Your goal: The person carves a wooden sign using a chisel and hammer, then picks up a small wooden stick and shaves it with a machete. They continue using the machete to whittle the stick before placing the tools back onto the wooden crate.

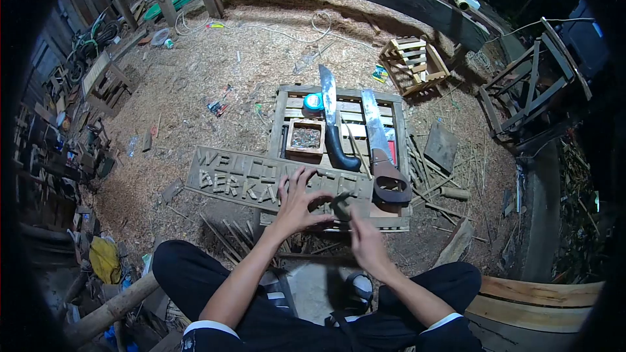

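Right hand [365, 244]: grip pinching a small dark piece [340, 205] above the sign [228, 179]. Left hand [297, 205]: spread wide, just beside it. Piece judged light; stiffness unclear. Pinch at its edges.

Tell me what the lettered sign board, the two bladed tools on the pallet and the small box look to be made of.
Sign board: unpainted greyish wood with a matte, rough look. Brown-handled saw and black-handled blade: bare metal blades that shine pale. The brown handle looks like wood, the black one perhaps plastic or rubber. Small box: raw pale wood, plain slat walls.
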Demonstrator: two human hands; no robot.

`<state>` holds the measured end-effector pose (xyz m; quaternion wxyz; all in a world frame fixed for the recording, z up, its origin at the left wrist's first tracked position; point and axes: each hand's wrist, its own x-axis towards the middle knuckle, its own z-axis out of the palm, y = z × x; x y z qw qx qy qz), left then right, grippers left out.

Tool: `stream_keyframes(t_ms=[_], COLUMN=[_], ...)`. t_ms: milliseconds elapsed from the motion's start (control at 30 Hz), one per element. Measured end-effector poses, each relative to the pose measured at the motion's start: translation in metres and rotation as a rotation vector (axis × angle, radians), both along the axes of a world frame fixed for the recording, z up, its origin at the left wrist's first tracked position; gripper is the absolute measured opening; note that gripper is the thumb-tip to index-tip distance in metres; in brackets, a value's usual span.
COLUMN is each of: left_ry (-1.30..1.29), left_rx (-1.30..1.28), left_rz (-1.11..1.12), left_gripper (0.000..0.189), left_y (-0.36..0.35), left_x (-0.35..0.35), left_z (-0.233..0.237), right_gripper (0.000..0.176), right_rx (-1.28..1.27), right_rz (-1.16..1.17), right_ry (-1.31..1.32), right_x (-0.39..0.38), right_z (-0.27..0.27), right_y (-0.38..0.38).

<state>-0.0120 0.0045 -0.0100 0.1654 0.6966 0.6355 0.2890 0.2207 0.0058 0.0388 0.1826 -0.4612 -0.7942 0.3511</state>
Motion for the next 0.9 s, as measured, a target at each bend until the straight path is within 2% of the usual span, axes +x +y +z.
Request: stream_keyframes(t_ms=[133, 167, 200, 267, 333, 400, 433, 467, 533, 567, 600, 667, 700, 733, 800, 900], left_ry=[-0.006, -0.009, -0.002, 0.011, 0.001, 0.004, 0.005, 0.006, 0.002, 0.003, 0.005, 0.005, 0.002, 0.003, -0.028, -0.012], left_rx=[-0.026, -0.030, -0.016, 0.017, 0.025, 0.005, -0.002, 0.006, 0.024, 0.024, 0.022, 0.011, 0.000, -0.003, 0.005, 0.024], left_rz=[-0.016, -0.012, -0.001, 0.007, -0.008, -0.006, -0.014, -0.015, -0.014, -0.009, -0.004, 0.004, 0.012, 0.014, 0.017, 0.006], left_gripper=[0.055, 0.055, 0.055, 0.055, 0.055, 0.055, 0.055, 0.055, 0.055, 0.057, 0.058, 0.060, 0.063, 0.063, 0.067, 0.071], left_y=[0.000, -0.003, -0.003, 0.000, 0.001, 0.000, -0.002, -0.002, 0.000, 0.000, -0.001, 0.000, -0.001, -0.003, 0.000, 0.002], left_x=[-0.001, -0.002, -0.003, 0.000, 0.001, 0.000, 0.000, 0.000, 0.001, 0.002, 0.001, 0.002, 0.001, -0.001, 0.000, -0.001], left_z=[0.001, 0.000, -0.001, -0.005, -0.001, -0.001, -0.002, -0.002, -0.001, -0.001, -0.002, -0.002, -0.003, -0.005, -0.007, -0.007], right_gripper=[0.048, 0.049, 0.049, 0.047, 0.044, 0.042, 0.040, 0.040, 0.040, 0.041, 0.041, 0.042, 0.041, 0.041, 0.040, 0.042], right_rx=[0.067, 0.277, 0.280, 0.001, 0.043, 0.062, 0.205, 0.205, -0.068, 0.101, 0.104, -0.003, 0.001, -0.003, -0.073, 0.010], right_rz=[-0.095, -0.144, -0.138, -0.061, -0.098, -0.259, -0.350, -0.357, -0.197, -0.175, -0.174, -0.318, -0.424, -0.422, -0.174, -0.254], right_ry=[0.109, 0.158, 0.153, -0.005, 0.060, 0.124, 0.177, 0.176, 0.070, 0.136, 0.136, 0.161, 0.213, 0.214, 0.096, 0.143], right_x=[-0.004, -0.005, -0.005, -0.003, -0.011, -0.013, -0.013, -0.011, -0.006, -0.007, -0.008, -0.015, -0.018, -0.018, -0.016, -0.014], right_z=[0.007, -0.006, -0.003, 0.002, 0.002, 0.011, -0.005, -0.007, -0.009, -0.024, -0.015, 0.009, -0.001, -0.006, -0.006, 0.002], right_y=[-0.001, 0.002, 0.002, -0.002, -0.004, -0.005, -0.006, -0.010, -0.013, -0.016, -0.014, -0.012, -0.010, -0.013, -0.011, -0.011])
